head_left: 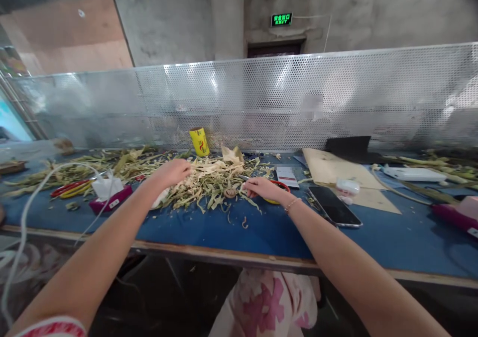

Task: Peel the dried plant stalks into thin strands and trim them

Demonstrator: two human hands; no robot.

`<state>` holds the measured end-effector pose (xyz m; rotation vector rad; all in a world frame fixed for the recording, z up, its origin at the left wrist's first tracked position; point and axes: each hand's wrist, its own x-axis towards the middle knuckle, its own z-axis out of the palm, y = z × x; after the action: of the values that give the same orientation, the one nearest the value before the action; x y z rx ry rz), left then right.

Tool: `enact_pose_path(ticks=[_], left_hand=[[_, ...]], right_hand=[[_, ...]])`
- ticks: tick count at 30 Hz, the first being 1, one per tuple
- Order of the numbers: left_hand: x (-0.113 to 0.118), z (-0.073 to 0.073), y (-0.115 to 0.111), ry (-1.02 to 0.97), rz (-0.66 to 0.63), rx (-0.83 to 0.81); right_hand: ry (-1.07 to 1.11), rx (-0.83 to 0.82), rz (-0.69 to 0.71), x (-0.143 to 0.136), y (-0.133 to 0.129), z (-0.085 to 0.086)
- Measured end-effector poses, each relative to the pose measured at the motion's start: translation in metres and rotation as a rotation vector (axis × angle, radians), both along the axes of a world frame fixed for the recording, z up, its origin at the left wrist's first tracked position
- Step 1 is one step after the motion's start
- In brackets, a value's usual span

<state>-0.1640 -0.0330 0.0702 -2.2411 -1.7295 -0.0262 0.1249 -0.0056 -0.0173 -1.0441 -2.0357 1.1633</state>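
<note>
A heap of dry green and cream plant scraps [212, 185] lies on the blue table [231, 235]. My left hand [176, 170] is over the left part of the heap, fingers curled together; whatever they hold is hidden. At the heap's right edge, my right hand [263, 188] is closed around scissors, whose metal blades [243, 177] point left; part of a red and yellow handle [281, 186] shows behind the hand. A small round brownish piece [230, 192] rests just left of my right fingers.
Behind the heap stands a yellow roll [200, 142] before a perforated metal screen [280, 98]. A black phone [334, 206] and brown paper [336, 170] lie right. At left are a tissue box [111, 200], red and yellow scissors [74, 189] and a white cable [26, 212].
</note>
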Motion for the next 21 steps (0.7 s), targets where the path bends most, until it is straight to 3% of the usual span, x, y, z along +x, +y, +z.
enact_pose_path(ticks=[2, 5, 8, 11, 15, 18, 21], left_hand=[[-0.013, -0.013, 0.005, 0.034, 0.071, -0.118], [-0.024, -0.030, 0.012, -0.064, 0.051, -0.140], [-0.031, -0.034, 0.014, -0.218, 0.067, -0.128], [-0.038, -0.028, 0.010, -0.284, 0.054, -0.115], [-0.040, -0.009, 0.001, -0.289, 0.051, -0.034], [-0.023, 0.009, -0.009, -0.272, 0.081, 0.006], [0.012, 0.019, -0.018, -0.243, 0.039, 0.011]], right_hand=[[-0.011, 0.010, 0.011, -0.001, 0.000, -0.001], [-0.018, 0.046, 0.019, 0.000, 0.002, -0.002], [-0.010, 0.088, 0.009, 0.002, 0.005, -0.001], [0.001, 0.121, -0.027, 0.005, 0.005, 0.002], [-0.016, 0.150, -0.044, 0.005, 0.002, 0.004], [-0.045, 0.177, -0.029, 0.004, 0.002, 0.002], [-0.167, 0.289, -0.032, 0.006, 0.006, 0.000]])
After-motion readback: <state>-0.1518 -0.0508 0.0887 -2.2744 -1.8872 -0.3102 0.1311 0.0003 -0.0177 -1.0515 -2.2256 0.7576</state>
